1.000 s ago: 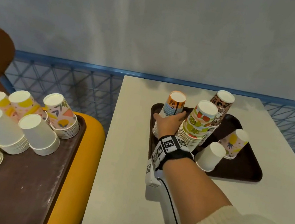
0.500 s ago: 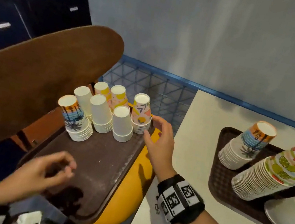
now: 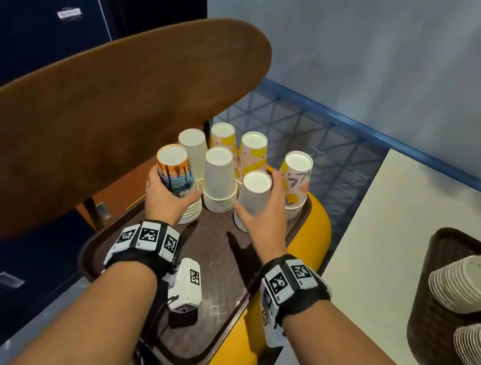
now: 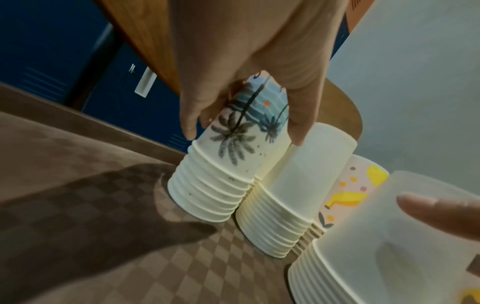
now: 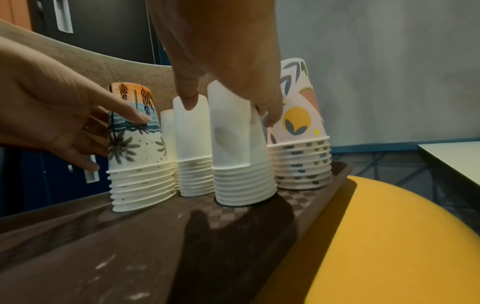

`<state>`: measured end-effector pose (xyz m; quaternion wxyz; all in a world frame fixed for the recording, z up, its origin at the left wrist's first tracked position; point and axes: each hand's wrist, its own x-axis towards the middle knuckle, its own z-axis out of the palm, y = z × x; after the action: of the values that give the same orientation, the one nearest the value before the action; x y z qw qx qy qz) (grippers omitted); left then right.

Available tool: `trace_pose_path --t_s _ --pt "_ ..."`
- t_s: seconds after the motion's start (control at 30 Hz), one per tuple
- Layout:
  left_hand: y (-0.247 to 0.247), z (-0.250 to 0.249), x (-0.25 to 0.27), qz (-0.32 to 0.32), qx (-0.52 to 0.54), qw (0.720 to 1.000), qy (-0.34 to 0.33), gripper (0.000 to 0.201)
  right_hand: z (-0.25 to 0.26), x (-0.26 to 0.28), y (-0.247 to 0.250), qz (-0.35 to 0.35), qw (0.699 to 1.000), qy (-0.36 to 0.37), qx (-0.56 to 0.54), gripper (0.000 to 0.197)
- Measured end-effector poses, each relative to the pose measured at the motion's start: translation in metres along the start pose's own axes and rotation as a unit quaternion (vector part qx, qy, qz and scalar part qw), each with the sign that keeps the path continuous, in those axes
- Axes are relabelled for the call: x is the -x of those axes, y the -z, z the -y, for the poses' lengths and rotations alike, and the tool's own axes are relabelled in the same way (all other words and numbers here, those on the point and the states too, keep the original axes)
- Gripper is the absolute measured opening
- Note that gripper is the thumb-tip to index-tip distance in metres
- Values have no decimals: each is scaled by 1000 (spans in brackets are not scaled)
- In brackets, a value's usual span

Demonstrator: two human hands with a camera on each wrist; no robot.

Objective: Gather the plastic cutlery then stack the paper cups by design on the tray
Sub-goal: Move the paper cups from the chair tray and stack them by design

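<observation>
Several upside-down stacks of paper cups stand at the far end of a brown tray (image 3: 207,292) (image 5: 103,246) on a yellow seat. My left hand (image 3: 165,198) (image 4: 246,86) grips the palm-tree stack (image 3: 175,171) (image 4: 233,144) (image 5: 135,139) at the left. My right hand (image 3: 262,215) (image 5: 228,67) grips a plain white stack (image 3: 253,195) (image 5: 239,148) at the right front. Another white stack (image 3: 219,178) (image 4: 298,181) (image 5: 192,144) stands between them. Yellow-patterned stacks (image 3: 251,152) and a leaf-and-fruit stack (image 3: 295,172) (image 5: 301,123) stand behind. No cutlery is in view.
A white table (image 3: 389,241) lies to the right, bearing a second brown tray (image 3: 431,280) with tall leaning cup stacks (image 3: 472,281). A brown chair back (image 3: 92,124) looms at the left. Dark blue cabinets (image 3: 36,17) and a blue wire grid (image 3: 318,151) stand beyond.
The view swung left from the table tray to the seat tray. My right hand left the table stacks and reached the white stack; my left hand came up and took the palm-tree stack.
</observation>
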<state>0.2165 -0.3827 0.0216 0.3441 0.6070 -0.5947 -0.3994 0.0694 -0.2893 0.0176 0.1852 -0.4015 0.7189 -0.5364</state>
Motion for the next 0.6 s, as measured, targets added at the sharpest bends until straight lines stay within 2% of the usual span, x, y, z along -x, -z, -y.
trace_pose_path --t_s 0.2,0.37,0.5,0.6 --pt "-7 10 7 22 -30 999 28 73 -21 10 -10 13 995 -54 85 83" --pt "-13 25 18 78 4 996 36 86 -35 25 -19 59 990 -103 79 70" --pt "-15 37 33 99 12 994 52 84 -37 37 -24 85 987 -131 40 77" --pt "-12 40 40 121 6 992 42 86 -33 42 -21 85 984 -141 64 83"
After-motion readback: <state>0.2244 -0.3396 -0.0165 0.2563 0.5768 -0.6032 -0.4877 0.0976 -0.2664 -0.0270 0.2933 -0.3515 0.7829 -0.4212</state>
